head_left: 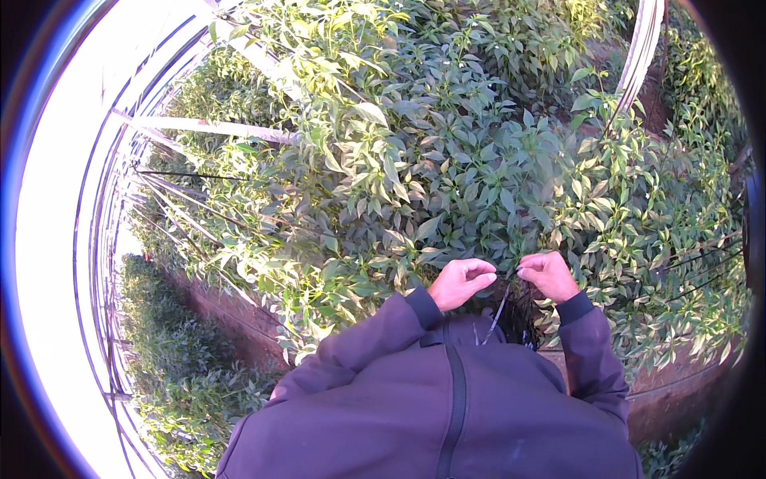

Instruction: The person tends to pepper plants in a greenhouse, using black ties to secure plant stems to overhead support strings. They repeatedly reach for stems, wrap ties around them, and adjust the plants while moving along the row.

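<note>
In front of my chest, my left hand (463, 285) is closed, thumb and fingertips pinched together. A short gap to the right, my right hand (549, 275) is pinched too, its fingertips facing the left ones. Small dark bits show at both sets of fingertips, too small to name. Below the hands hangs a dark bundle of thin strands (523, 313), partly in shadow against my jacket. A thin pale strip (496, 313) slants down beside it. Leafy green plants (479, 191) stand just beyond my fingers.
Dense foliage fills the far side and both flanks. A pale bar (215, 128) and several thin wires cross at the left. Whitish strands (641, 52) hang at the upper right. Bare brown soil (231, 315) runs between plant rows at the lower left.
</note>
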Motion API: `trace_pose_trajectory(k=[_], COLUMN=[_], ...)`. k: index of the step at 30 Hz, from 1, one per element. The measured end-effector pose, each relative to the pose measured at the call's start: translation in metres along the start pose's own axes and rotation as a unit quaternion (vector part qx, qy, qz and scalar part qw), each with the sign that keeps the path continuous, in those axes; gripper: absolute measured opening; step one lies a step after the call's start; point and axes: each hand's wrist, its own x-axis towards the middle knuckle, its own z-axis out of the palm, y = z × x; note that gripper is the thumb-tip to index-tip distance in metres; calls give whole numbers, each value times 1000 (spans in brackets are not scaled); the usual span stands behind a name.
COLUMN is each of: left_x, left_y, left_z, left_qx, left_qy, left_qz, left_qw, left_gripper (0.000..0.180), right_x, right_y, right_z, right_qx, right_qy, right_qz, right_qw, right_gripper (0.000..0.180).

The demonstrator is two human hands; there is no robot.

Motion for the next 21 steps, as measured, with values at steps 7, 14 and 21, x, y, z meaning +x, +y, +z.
trace_pose_trajectory(k=[7,14,21], left_x=[0,-2,3], left_y=[15,3,-28], left_z=[18,10,-18], left_qx=[2,84,0], left_qy=[-98,-156,-18], left_qz=[3,21,-37], left_qw=[995,984,999], left_gripper=[47,30,26], right_x=[1,10,34], right_y=[-20,-33,43], right_z=[14,22,36], right_qx=[78,227,242], right_qy=[15,-32,20], right_qz=[36,59,179], right_qw=[996,972,953], right_gripper=[12,12,24])
